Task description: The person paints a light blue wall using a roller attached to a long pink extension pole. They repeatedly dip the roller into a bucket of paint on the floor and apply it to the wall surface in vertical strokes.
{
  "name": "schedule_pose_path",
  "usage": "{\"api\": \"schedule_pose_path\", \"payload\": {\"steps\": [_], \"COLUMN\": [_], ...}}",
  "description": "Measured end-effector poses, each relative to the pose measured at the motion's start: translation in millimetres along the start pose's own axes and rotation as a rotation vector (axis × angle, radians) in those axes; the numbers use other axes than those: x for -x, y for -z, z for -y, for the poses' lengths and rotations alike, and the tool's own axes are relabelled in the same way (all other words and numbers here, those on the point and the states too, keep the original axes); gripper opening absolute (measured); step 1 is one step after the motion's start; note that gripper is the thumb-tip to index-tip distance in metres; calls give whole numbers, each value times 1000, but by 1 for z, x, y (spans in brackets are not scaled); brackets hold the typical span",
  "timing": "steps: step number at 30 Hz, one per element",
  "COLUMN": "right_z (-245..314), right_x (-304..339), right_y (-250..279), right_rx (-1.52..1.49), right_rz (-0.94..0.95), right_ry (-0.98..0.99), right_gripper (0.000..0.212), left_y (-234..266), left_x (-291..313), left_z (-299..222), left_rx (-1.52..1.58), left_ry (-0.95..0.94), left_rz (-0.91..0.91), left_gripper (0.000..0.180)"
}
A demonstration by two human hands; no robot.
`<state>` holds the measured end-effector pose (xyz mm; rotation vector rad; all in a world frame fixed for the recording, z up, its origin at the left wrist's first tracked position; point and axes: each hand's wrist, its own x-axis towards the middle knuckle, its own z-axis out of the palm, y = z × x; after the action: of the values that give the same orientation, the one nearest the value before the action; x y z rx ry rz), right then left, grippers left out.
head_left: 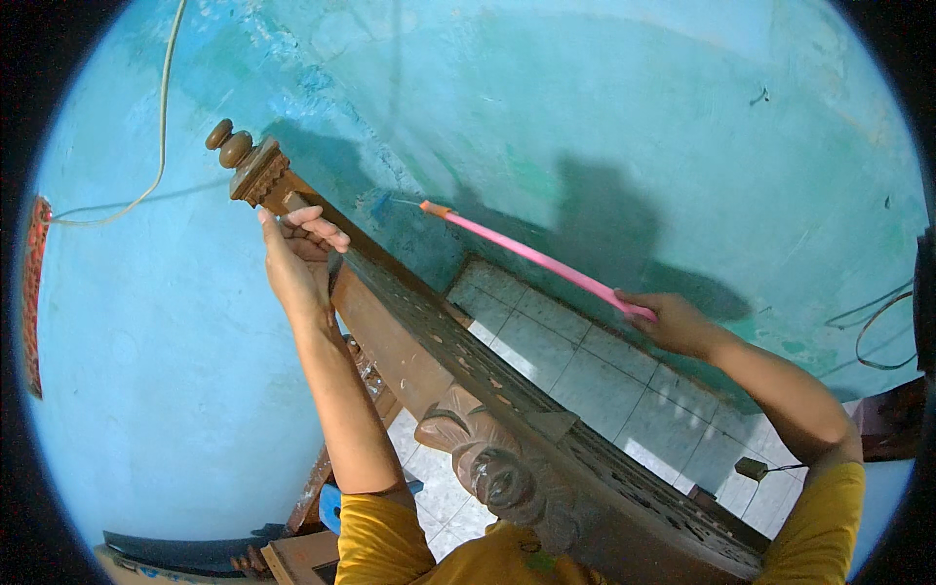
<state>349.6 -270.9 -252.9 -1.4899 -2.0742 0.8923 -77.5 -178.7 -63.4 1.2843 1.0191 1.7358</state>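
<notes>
— Where were our hands just then?

— Our left hand (297, 258) was wrapped over the top rail of the carved wooden frame (458, 390), just below its turned finial (232, 146), fingers curled across the edge and thumb behind it. Our right hand (673, 322) was closed around the near end of the pink-handled brush (531, 255), on the far side of the frame.

— And the brush itself?

— It reached from our right hand up toward the turquoise wall (585, 117), its orange collar and bluish bristle tip lying just beyond the frame's rail, close to the wall. We could not tell whether the tip touched the wall or only hung in front of it.

— Which step did we judge that to be?

— We took it for brushing in the gap behind the frame, with the left hand steadying the wood. The next stroke seemed to call for keeping that grip firm and guiding the long handle without knocking the carving.

— Any packages, labels or signs?

— None that we could make out. Left of the frame a pale cord (161, 127) hung down the wall, and a red patterned strip (35, 292) sat at the far left edge. A small dark block (751, 468) with a wire lay on the tiled floor (585, 370) right of the frame.
</notes>
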Motion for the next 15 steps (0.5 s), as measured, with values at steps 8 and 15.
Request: {"api": "schedule_pose_path", "payload": {"steps": [8, 15], "right_z": [67, 97], "right_x": [35, 53], "right_y": [61, 81], "right_rx": [19, -77], "right_rz": [56, 16], "right_ry": [-151, -194], "right_gripper": [44, 46], "left_y": [-2, 2], "left_x": [0, 1], "left_z": [-3, -2], "left_rx": [-15, 16], "left_ry": [-9, 4], "left_rz": [-13, 6], "left_gripper": [63, 62]}}
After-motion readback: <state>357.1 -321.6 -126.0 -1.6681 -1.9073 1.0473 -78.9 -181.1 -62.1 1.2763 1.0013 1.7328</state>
